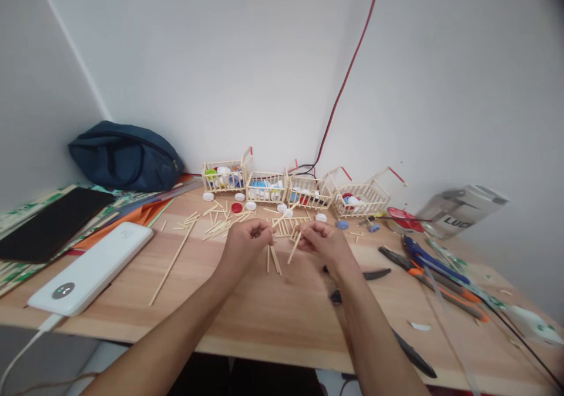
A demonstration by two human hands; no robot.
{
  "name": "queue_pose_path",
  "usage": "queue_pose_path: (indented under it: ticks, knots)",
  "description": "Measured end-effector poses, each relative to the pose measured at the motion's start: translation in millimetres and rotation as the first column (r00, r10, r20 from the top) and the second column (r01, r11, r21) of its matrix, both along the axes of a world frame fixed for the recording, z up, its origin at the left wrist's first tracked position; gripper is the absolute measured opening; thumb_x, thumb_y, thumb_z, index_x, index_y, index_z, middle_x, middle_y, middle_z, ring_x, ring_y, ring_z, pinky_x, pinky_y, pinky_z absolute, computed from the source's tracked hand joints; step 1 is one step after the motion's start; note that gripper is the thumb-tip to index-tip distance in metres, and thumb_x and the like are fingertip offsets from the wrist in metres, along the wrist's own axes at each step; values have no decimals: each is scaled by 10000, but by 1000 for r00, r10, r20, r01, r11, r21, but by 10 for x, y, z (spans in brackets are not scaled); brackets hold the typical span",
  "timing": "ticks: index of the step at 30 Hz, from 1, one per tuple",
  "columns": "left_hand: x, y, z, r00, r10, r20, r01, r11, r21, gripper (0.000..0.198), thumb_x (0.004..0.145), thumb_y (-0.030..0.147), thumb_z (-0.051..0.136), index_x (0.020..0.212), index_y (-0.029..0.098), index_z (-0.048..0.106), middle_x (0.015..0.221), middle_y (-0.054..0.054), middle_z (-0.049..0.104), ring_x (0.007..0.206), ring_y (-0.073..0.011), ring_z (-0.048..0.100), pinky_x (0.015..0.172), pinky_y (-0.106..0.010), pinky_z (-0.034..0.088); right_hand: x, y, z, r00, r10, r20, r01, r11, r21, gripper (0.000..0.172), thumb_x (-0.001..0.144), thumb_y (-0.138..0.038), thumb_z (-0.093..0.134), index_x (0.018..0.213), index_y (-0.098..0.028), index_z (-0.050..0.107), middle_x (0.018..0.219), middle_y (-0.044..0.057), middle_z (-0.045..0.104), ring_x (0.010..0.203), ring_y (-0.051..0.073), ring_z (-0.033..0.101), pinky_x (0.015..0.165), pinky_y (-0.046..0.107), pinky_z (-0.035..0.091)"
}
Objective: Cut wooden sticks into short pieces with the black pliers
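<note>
My right hand (325, 242) pinches a short thin wooden stick (294, 248), which slants down toward the tabletop. Across from it, my left hand (247, 242) has thumb and fingertips pressed together; what they hold, if anything, is too small to make out. A few short sticks (275, 259) show just below the left fingertips, and I cannot tell whether they touch them. Behind both hands, more cut sticks (218, 227) lie scattered, along with white bottle caps (251, 205) and a red cap (237, 207).
Several small stick-built carts (359, 200) filled with caps line the wall. A white power bank (92, 268), a long stick (173, 262) and a blue bag (126, 156) are on the left. Pliers (434, 275), dark-handled tools (414, 353) and a tilted container (460, 211) are on the right.
</note>
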State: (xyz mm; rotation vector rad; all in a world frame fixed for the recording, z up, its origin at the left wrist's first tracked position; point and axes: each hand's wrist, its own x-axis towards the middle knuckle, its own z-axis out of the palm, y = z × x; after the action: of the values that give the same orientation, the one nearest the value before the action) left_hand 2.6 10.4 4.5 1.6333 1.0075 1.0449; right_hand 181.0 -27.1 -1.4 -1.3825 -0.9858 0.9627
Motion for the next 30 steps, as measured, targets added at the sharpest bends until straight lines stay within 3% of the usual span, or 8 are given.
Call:
queue_pose_path:
  ticks: [4,7,11,14,17,22,26,30]
  knots:
    - [-33,61,-11,987,-64,145,93,975,-201,188,709,293,572,606,141,610,520,26,544,406,-52,360,404,-185,261,-85,-15,-143,921,164,354,-135,985,-105,241,726,-395,608,666,-164,639,561,-5,616,523,125,577,523,232,466]
    - [-46,84,-38,978,-76,193,125,958,-257,184,708,293,563,628,138,622,515,31,529,379,-42,339,380,-182,240,-169,-4,-196,753,191,630,-135,981,-136,252,782,-348,528,640,-182,656,565,6,635,552,145,585,544,240,432]
    - [-57,89,-50,971,-94,221,150,956,-253,168,707,276,556,685,135,644,541,31,532,379,-37,347,374,-179,232,-158,-87,-68,564,159,810,-110,987,-117,215,783,-287,507,791,-203,705,760,35,700,712,186,622,648,268,428]
    - [-69,77,-37,968,-113,222,162,963,-215,147,711,263,558,688,139,632,524,42,503,400,-41,358,387,-173,245,20,-367,122,457,91,885,-9,995,-98,275,794,-337,509,972,-199,667,947,78,683,750,193,616,686,287,421]
    - [-75,60,-35,978,-110,180,136,980,-142,133,714,253,551,701,150,635,521,46,496,438,-54,392,417,-172,286,305,-827,239,356,191,915,142,956,-255,280,801,-452,488,787,-214,635,825,73,673,750,220,607,622,292,394]
    - [-56,31,-67,989,-94,111,96,995,-11,122,698,207,538,718,156,647,558,19,580,535,-84,500,519,-184,370,634,-1467,88,358,415,837,281,807,-520,165,747,-382,534,788,-222,540,828,63,643,771,235,600,629,299,379]
    - [-52,24,-67,982,-65,175,87,989,-119,64,668,202,557,718,163,565,563,13,627,442,-64,436,429,-168,280,597,-1583,-95,290,376,880,241,861,-448,42,760,-229,450,785,-213,479,856,80,630,806,229,598,683,302,373]
    - [-65,43,-43,964,-58,261,110,976,-187,80,643,206,581,650,157,518,555,8,632,368,-31,313,392,-167,211,564,-1558,-155,303,317,899,325,852,-410,34,781,-264,414,784,-233,400,677,46,621,671,236,607,570,288,345]
